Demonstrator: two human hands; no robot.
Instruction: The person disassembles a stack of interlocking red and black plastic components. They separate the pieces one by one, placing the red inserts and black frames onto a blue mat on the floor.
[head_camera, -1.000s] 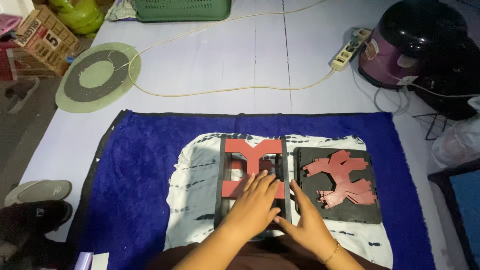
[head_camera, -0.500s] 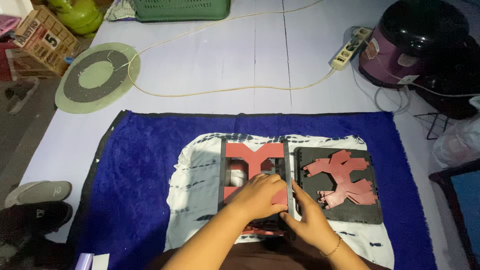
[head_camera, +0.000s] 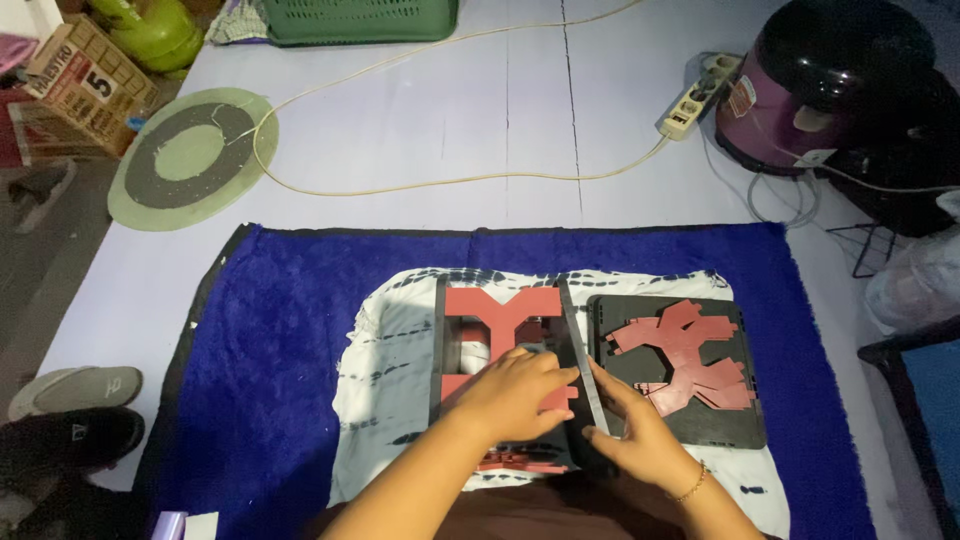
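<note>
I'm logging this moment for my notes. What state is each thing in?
Left hand: flat, palm down on the red sheet.
Right hand: open, fingers against the frame's right bar.
Red sheet: lying inside the dark frame.
Dark frame: flat on the white cloth.
Dark board: flat, red cut-outs piled on it.
Power strip: cords plugged in.
Blue towel: spread flat.

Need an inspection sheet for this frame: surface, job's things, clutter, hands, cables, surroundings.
Surface: blue mat on a pale floor, white patterned cloth on top.
Job's things: dark frame holding red cut pieces; dark tray with a loose red cutout.
Clutter: round green disc, cardboard box, sandals.
Hands: left hand flat on the frame's red pieces; right hand at its right edge.
Cables: cream cord to a power strip.
Surroundings: purple appliance, green basket.
</note>
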